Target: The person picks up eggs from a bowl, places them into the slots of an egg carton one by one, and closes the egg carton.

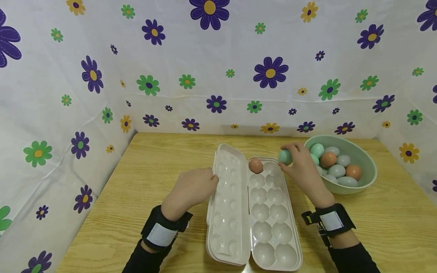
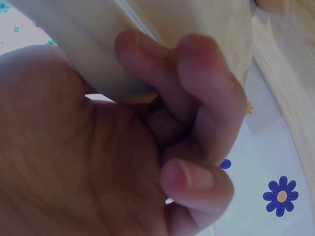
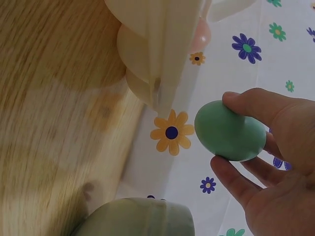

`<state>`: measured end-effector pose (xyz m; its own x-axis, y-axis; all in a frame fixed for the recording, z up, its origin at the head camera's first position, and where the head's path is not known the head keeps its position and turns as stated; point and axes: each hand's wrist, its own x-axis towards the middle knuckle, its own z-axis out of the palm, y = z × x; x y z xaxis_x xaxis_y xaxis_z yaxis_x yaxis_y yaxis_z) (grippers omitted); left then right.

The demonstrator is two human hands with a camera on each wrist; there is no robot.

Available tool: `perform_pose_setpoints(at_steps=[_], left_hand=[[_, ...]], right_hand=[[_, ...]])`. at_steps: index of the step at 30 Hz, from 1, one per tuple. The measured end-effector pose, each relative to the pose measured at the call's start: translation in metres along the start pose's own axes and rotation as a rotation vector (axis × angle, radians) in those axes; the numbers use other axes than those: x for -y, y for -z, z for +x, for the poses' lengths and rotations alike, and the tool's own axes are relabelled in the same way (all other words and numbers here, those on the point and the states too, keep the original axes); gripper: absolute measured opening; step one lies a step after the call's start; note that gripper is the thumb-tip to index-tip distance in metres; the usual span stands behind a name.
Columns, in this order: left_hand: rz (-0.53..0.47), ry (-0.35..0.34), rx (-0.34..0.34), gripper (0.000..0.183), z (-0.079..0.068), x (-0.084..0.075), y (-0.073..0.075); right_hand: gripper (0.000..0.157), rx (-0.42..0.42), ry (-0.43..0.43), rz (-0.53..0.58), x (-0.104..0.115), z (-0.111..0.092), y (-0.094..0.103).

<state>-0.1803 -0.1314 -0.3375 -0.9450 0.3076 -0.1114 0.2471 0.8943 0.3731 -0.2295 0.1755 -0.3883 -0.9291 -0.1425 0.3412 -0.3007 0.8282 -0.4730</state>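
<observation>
An open white egg carton (image 1: 252,227) lies on the table, its lid (image 1: 227,212) folded out to the left. One brown egg (image 1: 255,165) sits in the far left cup. My left hand (image 1: 192,187) grips the lid's left edge; its curled fingers (image 2: 211,73) show against the pale plastic in the left wrist view. Between the thumb and fingertips of my right hand (image 1: 304,168) is a green egg (image 3: 229,130), pinched above the carton's far right corner and apart from the cups. A pale green bowl (image 1: 370,178) of green, grey and brown eggs stands just right of that hand.
The wooden table (image 1: 164,155) reaches back to a white flowered cloth (image 1: 235,83) that hangs behind and along both sides. Several grey eggs (image 1: 337,171) lie heaped in the bowl, close to my right wrist.
</observation>
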Motion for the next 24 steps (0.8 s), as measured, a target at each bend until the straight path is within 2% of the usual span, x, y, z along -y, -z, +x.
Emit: perform_pose_setpoints(at_steps=[24], left_hand=[[-0.001, -0.001, 0.008, 0.037, 0.0, -0.001, 0.001]], right_hand=[[0.044, 0.008, 0.029, 0.0, -0.002, 0.0, -0.016]])
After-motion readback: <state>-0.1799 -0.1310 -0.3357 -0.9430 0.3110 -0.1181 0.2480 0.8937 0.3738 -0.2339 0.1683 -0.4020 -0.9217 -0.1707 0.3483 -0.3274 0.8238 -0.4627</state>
